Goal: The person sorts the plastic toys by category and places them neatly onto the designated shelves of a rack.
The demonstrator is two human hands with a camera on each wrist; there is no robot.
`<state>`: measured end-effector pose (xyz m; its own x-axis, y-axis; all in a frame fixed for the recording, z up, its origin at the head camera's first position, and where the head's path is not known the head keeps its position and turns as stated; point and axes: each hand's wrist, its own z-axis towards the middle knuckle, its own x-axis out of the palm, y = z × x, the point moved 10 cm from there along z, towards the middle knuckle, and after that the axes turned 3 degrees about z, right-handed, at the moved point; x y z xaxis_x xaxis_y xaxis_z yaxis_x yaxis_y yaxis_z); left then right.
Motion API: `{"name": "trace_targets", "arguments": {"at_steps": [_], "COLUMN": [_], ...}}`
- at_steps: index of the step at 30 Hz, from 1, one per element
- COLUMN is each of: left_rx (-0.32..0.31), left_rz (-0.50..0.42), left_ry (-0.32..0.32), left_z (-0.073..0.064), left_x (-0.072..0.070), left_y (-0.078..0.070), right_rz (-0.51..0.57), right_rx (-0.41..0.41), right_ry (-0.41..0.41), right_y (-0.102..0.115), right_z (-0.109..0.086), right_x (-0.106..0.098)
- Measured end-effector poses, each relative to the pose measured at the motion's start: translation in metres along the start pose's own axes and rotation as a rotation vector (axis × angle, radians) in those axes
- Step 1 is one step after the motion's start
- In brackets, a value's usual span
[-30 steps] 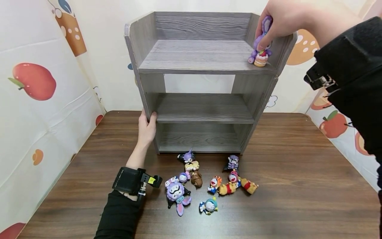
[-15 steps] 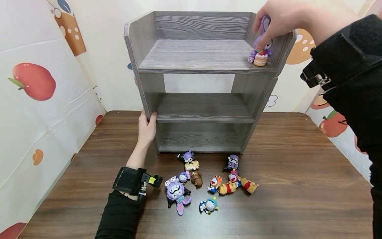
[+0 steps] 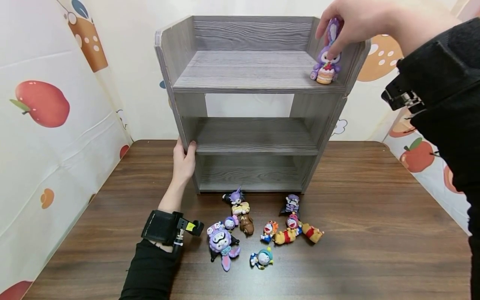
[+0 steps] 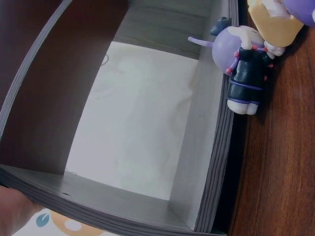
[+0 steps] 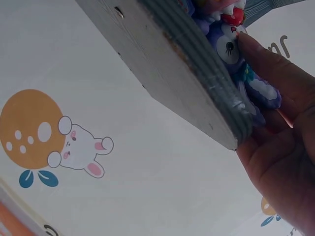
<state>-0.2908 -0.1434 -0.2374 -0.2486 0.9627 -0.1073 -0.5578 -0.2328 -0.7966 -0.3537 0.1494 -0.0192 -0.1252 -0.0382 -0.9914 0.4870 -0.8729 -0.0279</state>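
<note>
A purple rabbit figurine (image 3: 325, 64) with a small cake in front stands upright on the top shelf, at the right end by the side panel. My right hand (image 3: 354, 25) holds it from above, thumb (image 5: 258, 51) on its face and the other fingers behind its ears. The left hand (image 3: 183, 162) grips the left side panel of the grey wooden shelf unit (image 3: 256, 149), thumb at the front edge. In the left wrist view, only part of that hand (image 4: 15, 211) shows at the panel. A purple-headed figurine in black (image 4: 246, 73) lies by the unit's base.
Several small figurines lie on the brown table (image 3: 375, 233) before the unit: a large purple one (image 3: 220, 239), a brown one (image 3: 246, 225), yellow bears in red (image 3: 285, 236) and a teal-capped one (image 3: 264, 257). A patterned white sheet (image 3: 48, 166) lines the walls.
The right thumb has shifted slightly up on the rabbit figurine, so more of its face and body shows. The left hand, shelf unit and table figurines keep their places.
</note>
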Motion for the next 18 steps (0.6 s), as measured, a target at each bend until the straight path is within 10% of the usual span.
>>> {"name": "trace_targets", "arguments": {"at_steps": [18], "left_rx": [0.007], "left_rz": [0.009], "left_ry": [-0.003], "left_z": [0.0004], "left_x": [-0.0008], "left_y": [0.0001], "right_rz": [0.030], "right_rx": [-0.069], "right_ry": [-0.044], "right_y": [-0.0035], "right_z": [0.0030], "right_x": [-0.0016]}}
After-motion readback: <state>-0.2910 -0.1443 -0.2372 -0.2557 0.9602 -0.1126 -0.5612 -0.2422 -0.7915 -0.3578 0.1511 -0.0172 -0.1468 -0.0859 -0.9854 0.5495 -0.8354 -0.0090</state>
